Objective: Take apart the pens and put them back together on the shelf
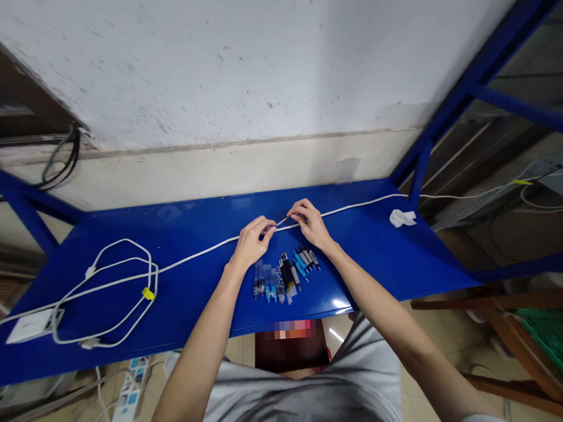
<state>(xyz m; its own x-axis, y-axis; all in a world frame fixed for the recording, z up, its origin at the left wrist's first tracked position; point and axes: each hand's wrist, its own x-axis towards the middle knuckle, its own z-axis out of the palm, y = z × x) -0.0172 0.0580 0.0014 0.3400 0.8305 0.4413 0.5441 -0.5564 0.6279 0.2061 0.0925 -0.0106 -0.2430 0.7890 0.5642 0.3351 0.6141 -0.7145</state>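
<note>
Above the blue table, my left hand [256,237] and my right hand [310,220] face each other with fingers pinched. Between them runs a slim pen refill [285,220], pale toward the left and dark toward the right. My left fingertips grip its left end, and my right fingertips grip the other; the ends are hidden by the fingers. Nearer my body lie several clear pen barrels [266,281], a group of dark refills [287,276], and several blue and grey pen parts [305,261]. All lie side by side in loose rows.
A white cable [195,254] crosses the blue table [362,257] behind the pen parts and passes beneath my hands. At left are a looped white cable [135,330] with a yellow tag and a white box [29,326]. Crumpled tissue [402,218] lies at right. Blue posts flank the table.
</note>
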